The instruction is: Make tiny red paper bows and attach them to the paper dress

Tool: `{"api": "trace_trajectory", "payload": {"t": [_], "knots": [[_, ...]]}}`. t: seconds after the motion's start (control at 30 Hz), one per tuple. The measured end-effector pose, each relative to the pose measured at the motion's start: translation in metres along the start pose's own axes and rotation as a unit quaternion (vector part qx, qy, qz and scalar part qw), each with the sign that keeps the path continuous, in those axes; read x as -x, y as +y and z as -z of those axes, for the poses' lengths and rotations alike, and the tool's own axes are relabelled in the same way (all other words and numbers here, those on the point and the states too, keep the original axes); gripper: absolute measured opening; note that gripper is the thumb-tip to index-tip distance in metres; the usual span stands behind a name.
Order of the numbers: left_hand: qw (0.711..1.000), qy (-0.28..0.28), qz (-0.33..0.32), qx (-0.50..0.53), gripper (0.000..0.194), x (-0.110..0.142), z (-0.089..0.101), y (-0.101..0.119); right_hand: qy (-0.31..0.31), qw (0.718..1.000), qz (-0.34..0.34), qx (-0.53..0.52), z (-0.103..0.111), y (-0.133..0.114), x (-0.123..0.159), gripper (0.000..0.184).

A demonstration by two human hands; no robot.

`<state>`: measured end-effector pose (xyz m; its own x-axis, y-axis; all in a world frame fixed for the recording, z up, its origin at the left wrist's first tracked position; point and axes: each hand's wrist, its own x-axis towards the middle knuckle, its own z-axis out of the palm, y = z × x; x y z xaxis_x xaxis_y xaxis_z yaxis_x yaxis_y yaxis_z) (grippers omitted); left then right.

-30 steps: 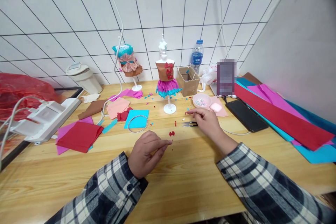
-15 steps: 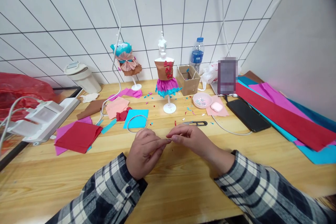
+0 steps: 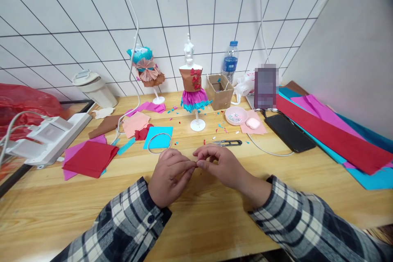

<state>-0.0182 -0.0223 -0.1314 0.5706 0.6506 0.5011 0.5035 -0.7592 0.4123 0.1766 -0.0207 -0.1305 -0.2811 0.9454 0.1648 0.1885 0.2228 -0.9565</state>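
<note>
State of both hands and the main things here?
Left hand: fingers curled
Right hand: curled, close by left hand
Snips: lying flat
Bottle: upright, capped
Cardboard box: open
Pink bowl: holding small pieces
Cup: lid on
Black phone: flat, screen dark
Front dress form: upright, dressed

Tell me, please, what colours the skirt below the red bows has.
The skirt is magenta with a turquoise hem; head view.

1. Dress form [image 3: 190,78]: on table [image 3: 196,229], left of box [image 3: 221,99].
2. Bottle [image 3: 230,64]: behind box.
3. Snips [image 3: 226,143]: before dish [image 3: 236,122], just beyond right hand [image 3: 217,164].
4. Ring [image 3: 147,145]: partly on paper square [image 3: 159,140].
5. Phone [image 3: 289,132]: right of dish, as I face the wall [image 3: 172,0].
</note>
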Motion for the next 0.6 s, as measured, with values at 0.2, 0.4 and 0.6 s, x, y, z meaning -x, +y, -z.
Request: {"api": "trace_trajectory", "payload": {"t": [0.2, 0.4, 0.6], "knots": [[0.999, 0.014, 0.038, -0.021, 0.011, -0.0015, -0.0025, 0.0017, 0.076, 0.993, 0.066, 0.065, -0.0078, 0.0035, 0.0038, 0.005], [0.998, 0.011, 0.050, -0.042, 0.012, -0.0012, -0.0031, 0.0009, 0.072, 0.989, 0.086, 0.092, -0.0096, 0.0055, 0.0060, 0.009], [0.994, -0.017, 0.023, -0.104, 0.013, -0.0014, -0.0055, 0.0031, 0.075, 0.981, 0.099, 0.151, -0.0083, 0.0091, 0.0061, 0.006]]}}
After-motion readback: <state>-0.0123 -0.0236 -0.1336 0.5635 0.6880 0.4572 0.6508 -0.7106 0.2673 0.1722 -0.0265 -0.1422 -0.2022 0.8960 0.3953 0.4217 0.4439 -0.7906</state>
